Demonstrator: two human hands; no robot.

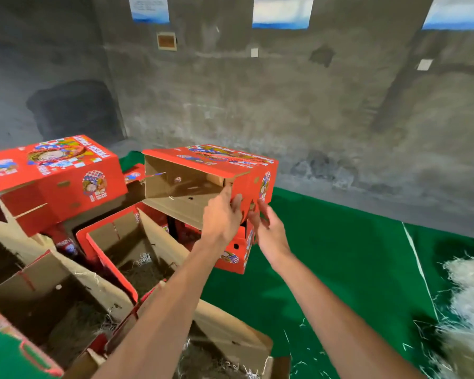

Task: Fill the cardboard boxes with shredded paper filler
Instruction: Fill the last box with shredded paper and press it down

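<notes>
Left hand (222, 212) grips the tipped empty box (203, 184) at its corner, right hand (268, 228) open beside, probably to set it upright for filling.

So the whole setup is sitting on a green floor mat (340, 269) with a thin white line (419, 266) running across it on the right side. A big pale heap of shredded paper filler (468, 305) is lying on the mat past that line at the right edge, with loose strands (301, 322) scattering over the green near it. The red cardboard boxes (115, 258) are crowding the left side, some standing open-topped with filler showing inside, others piling on top of them.
</notes>
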